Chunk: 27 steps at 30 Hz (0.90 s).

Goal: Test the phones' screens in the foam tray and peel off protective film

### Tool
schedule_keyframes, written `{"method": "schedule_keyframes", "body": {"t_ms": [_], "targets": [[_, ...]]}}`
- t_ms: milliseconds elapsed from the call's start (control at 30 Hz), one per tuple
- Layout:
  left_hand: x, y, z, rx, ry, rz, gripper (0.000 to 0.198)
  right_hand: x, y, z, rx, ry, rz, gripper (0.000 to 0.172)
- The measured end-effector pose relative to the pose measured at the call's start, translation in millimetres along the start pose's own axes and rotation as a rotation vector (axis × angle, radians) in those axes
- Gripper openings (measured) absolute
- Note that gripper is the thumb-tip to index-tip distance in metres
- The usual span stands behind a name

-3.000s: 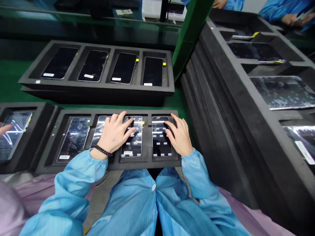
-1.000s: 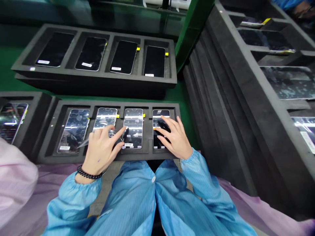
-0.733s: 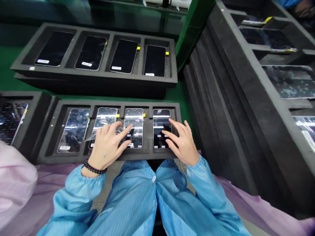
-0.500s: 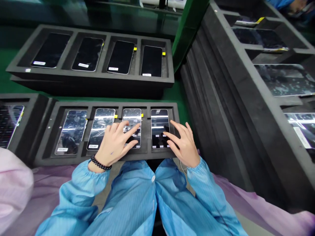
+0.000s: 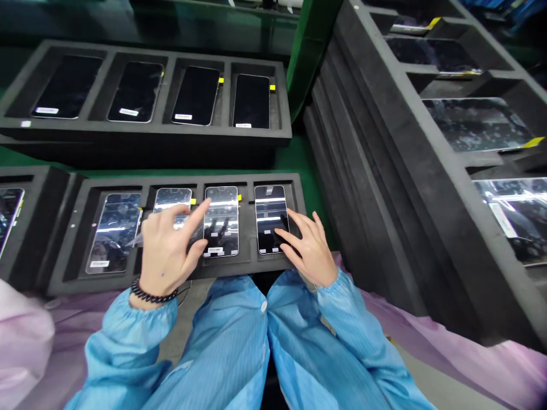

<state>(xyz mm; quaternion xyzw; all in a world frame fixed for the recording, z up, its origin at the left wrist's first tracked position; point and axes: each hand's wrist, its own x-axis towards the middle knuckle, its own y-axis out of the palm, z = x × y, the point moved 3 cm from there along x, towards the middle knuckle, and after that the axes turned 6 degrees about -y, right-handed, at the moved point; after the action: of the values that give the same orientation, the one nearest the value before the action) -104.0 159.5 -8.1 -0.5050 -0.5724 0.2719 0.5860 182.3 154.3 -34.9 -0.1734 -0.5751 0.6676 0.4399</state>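
Observation:
A black foam tray lies across my lap with a row of phone screens in its slots. My right hand, fingers spread, rests at the right edge of the rightmost phone screen, fingertips over its glass. Over the second screen from the left hovers my left hand, fingers apart, partly hiding it. Its index finger points towards the upper left edge of the neighbouring phone screen, which bears a white label and a yellow tab. At the left end sits another labelled phone screen.
Behind, a second foam tray holds more dark labelled screens. A tall stack of foam trays rises on the right, screens in the top one. A green post stands between them. Pink sleeves or clothing of other people show on both sides.
My left hand has moved left, off the third screen and over the second. My right hand stays by the rightmost screen. The view has shifted slightly.

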Motion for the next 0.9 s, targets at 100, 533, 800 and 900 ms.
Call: {"method": "schedule_keyframes", "body": {"t_ms": [100,533,800,900], "targets": [[-19.9,-15.8,5.8,-0.046,-0.004,-0.158,0.072,6.3,4.3,4.8,0.022,-0.062,0.022,0.033],[-85.8,-4.9,37.1,-0.104,0.02,-0.261,0.055,-5.1,1.6,16.5,0.096,-0.248,0.058,0.031],[-84.4,4.2,36.0,-0.141,0.026,-0.28,0.055,-29.0,-7.8,0.2,0.073,-0.149,-0.04,0.03],[-82.4,6.8,36.8,-0.159,0.025,-0.287,0.056,-36.4,-10.5,-4.5,0.057,-0.096,-0.08,0.03]]}}
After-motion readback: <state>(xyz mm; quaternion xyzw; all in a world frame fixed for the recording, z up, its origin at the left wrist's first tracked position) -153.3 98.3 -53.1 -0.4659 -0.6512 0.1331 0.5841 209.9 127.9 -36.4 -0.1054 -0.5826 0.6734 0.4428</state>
